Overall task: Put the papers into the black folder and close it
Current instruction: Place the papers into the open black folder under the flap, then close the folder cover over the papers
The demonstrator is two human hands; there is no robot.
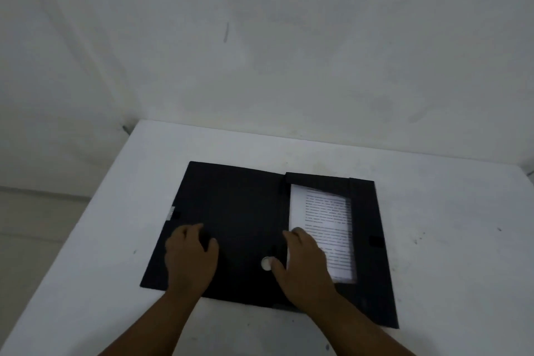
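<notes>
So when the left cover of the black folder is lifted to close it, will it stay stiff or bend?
The black folder lies flat with straight edges, so its cover probably stays fairly stiff. The papers look thin and probably floppy; the flaps around them may hold them. The left hand rests flat on the cover.

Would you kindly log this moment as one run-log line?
folder: open flat on table | papers: inside right half | left hand: flat on left cover | right hand: on papers' near edge | closing: not yet done
</notes>
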